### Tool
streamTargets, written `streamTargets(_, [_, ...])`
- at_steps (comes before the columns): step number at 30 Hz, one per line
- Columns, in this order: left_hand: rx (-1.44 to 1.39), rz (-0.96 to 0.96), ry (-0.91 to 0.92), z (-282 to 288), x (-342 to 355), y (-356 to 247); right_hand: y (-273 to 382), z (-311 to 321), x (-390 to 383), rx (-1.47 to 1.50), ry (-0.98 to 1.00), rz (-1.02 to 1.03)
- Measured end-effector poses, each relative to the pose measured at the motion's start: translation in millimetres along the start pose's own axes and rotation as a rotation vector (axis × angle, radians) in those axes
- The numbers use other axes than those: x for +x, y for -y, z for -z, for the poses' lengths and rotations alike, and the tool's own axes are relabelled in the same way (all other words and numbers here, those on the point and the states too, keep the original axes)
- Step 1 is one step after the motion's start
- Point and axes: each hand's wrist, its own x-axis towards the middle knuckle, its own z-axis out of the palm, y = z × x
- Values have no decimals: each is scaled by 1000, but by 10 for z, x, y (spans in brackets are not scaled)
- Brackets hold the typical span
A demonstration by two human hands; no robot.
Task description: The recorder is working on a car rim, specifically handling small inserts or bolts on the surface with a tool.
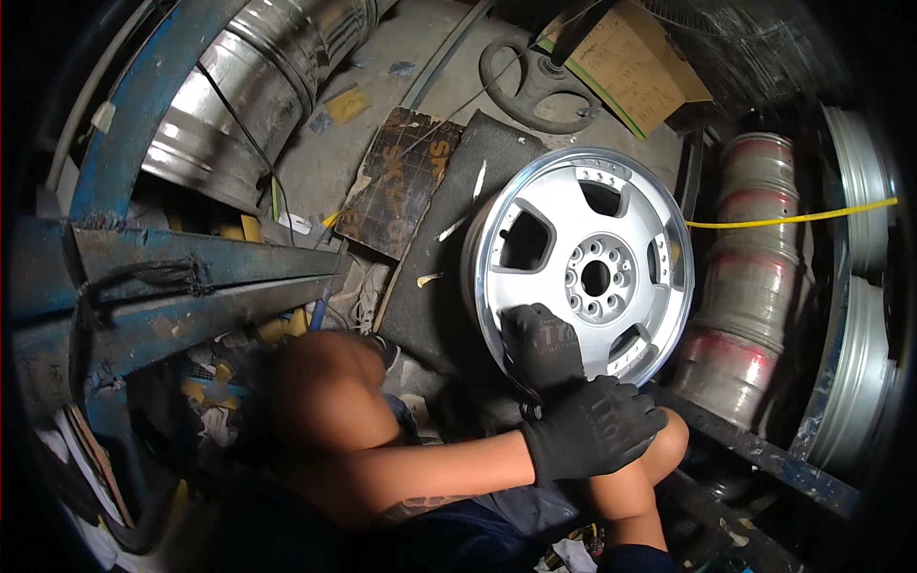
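A silver alloy wheel rim (506,293) with a polished lip leans tilted in front of me on a dark mat. Its centre hub carries a ring of bolt holes. My right hand (543,351), in a black glove, grips the wheel's lower left part near a spoke. Its fingers curl down at an opening and are partly hidden. My left hand (597,427), also black-gloved, crosses over my right wrist beside my right knee. Its fingers are closed round that wrist, which it mostly hides.
Stacked metal rims (750,277) stand at the right behind a yellow hose (793,219). A blue steel frame (210,277) juts in from the left. Beyond the mat (449,205) lie a printed board (396,181), a steering wheel (535,115) and cardboard (630,67).
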Motion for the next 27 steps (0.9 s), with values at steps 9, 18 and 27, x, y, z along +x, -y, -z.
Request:
streamTargets(9, [45,2,-21,4,11,36,12,35,43,-4,33,-28])
streamTargets(18, [-27,51,-39,-5,11,13,-22,50,-13,-6,66,-46])
streamTargets(27, [-57,58,23,38,28,27,-18,21,42,-61,76,-60])
